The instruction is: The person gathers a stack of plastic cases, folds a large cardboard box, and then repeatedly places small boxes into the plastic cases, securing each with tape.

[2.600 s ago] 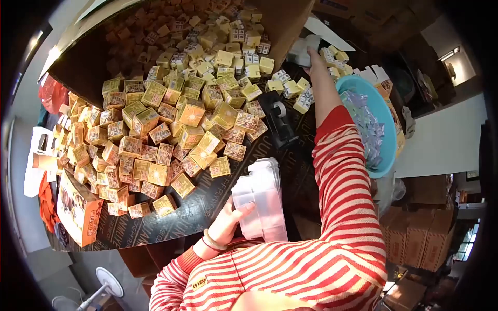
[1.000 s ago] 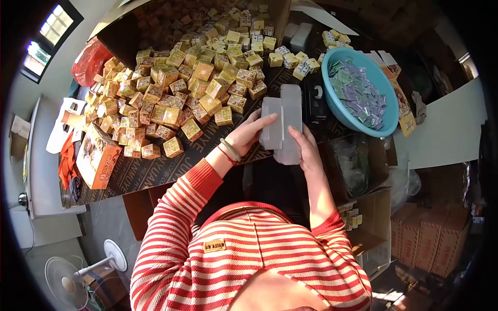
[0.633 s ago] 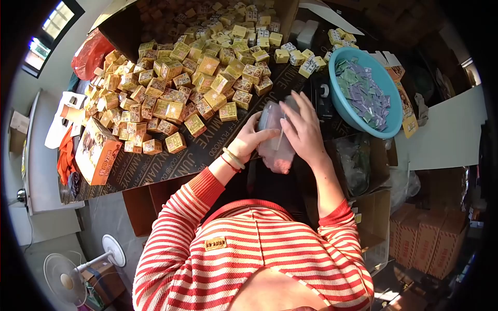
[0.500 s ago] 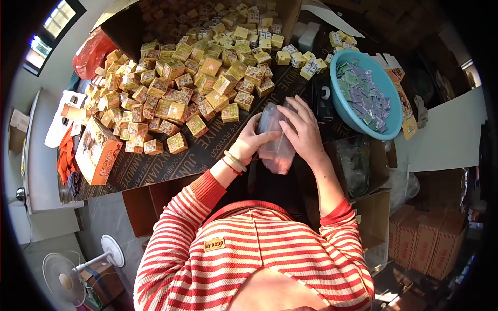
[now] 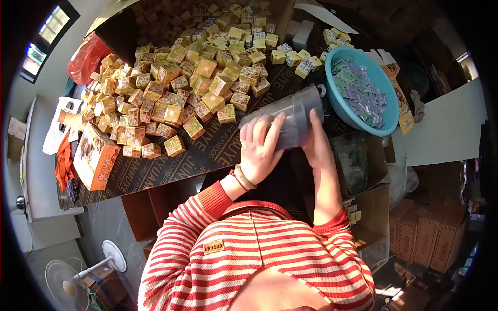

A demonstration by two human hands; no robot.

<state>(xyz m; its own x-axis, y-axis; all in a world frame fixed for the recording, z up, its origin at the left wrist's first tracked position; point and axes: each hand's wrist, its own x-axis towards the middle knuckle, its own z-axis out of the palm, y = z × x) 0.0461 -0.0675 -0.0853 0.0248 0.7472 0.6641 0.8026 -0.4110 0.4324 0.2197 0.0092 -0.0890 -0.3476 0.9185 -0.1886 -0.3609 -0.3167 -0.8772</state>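
Observation:
Above the table's front edge, a clear plastic container (image 5: 294, 115) is held tilted between my two hands. My left hand (image 5: 261, 146) lies over its near left side, with the fingers across the plastic. The right end is gripped by my right hand (image 5: 317, 145), whose thumb or finger points up along the side. I cannot make out whether it is one container or nested parts. Beyond it to the left spreads a heap of small yellow printed boxes (image 5: 205, 98). To the right, a light-blue basin (image 5: 392, 115) holds many small purple and green packets.
A large carton (image 5: 111, 28) spills more small boxes at the back. An illustrated box (image 5: 96, 158) and a red plastic bag (image 5: 85, 59) stand at left. Below the table's right side are open cartons (image 5: 371, 207); a white fan (image 5: 67, 285) is at lower left.
The plastic container has turned and now reaches farther left and right, up over the table. My left hand has shifted onto its near face; my right hand has moved to its right end.

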